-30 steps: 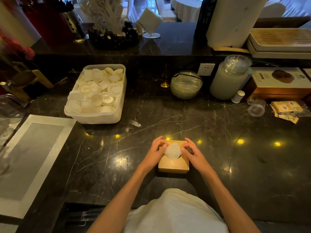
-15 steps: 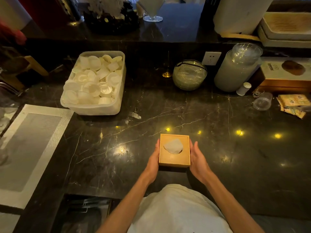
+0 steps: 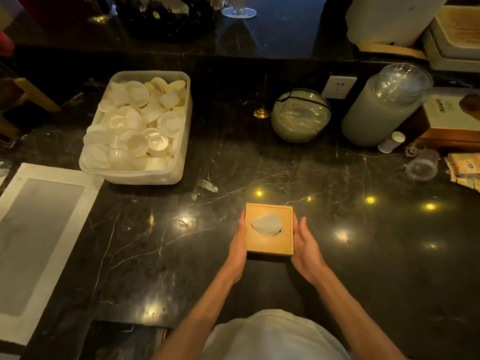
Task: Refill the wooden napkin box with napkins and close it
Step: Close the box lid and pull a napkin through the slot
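Note:
The wooden napkin box sits on the dark marble counter in front of me, its lid on. A white napkin pokes up through the hole in the lid. My left hand lies flat against the box's left side. My right hand is at the right side, thumb along the box's edge and fingers slightly spread. The box is held between both palms.
A plastic tub of white paper cups stands at the back left. A grey placemat lies at the left. Behind the box are a glass bowl, a frosted jar, a small glass and packets.
My fingers came off the napkin on top and both hands dropped to the box's sides. The box has slid a little away from me.

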Demonstrator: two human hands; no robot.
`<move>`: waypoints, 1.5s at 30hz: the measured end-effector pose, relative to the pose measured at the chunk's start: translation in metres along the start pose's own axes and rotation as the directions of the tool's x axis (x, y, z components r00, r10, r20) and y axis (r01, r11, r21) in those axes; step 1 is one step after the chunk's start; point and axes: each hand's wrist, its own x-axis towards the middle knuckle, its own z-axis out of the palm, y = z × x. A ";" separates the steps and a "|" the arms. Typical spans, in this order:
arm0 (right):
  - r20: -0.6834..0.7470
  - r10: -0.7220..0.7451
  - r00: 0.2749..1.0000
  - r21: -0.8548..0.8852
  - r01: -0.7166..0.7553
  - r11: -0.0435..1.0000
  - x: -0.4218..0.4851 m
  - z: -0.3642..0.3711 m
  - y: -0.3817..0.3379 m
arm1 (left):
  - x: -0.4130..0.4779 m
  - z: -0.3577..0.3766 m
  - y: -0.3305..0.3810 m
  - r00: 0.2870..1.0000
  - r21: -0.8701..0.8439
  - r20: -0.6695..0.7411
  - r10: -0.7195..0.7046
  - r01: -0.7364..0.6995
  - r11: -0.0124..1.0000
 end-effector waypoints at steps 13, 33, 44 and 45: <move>-0.040 -0.075 0.996 -0.018 0.074 0.997 0.170 0.052 -0.108 | 0.171 -0.017 0.117 0.985 0.105 -0.091 0.144 -0.134 0.985; -0.120 -0.081 0.989 -0.400 0.026 0.916 0.210 0.071 -0.147 | 0.205 -0.023 0.157 0.978 0.408 -0.066 0.199 -0.155 0.900; 0.083 -0.317 0.945 -0.995 0.064 -0.071 0.120 0.058 -0.111 | 0.117 -0.036 0.118 0.958 0.989 0.085 0.273 -0.115 0.096; 0.085 -0.314 0.946 -0.994 0.058 -0.095 0.121 0.059 -0.114 | 0.116 -0.035 0.124 0.963 0.992 0.102 0.249 -0.117 0.046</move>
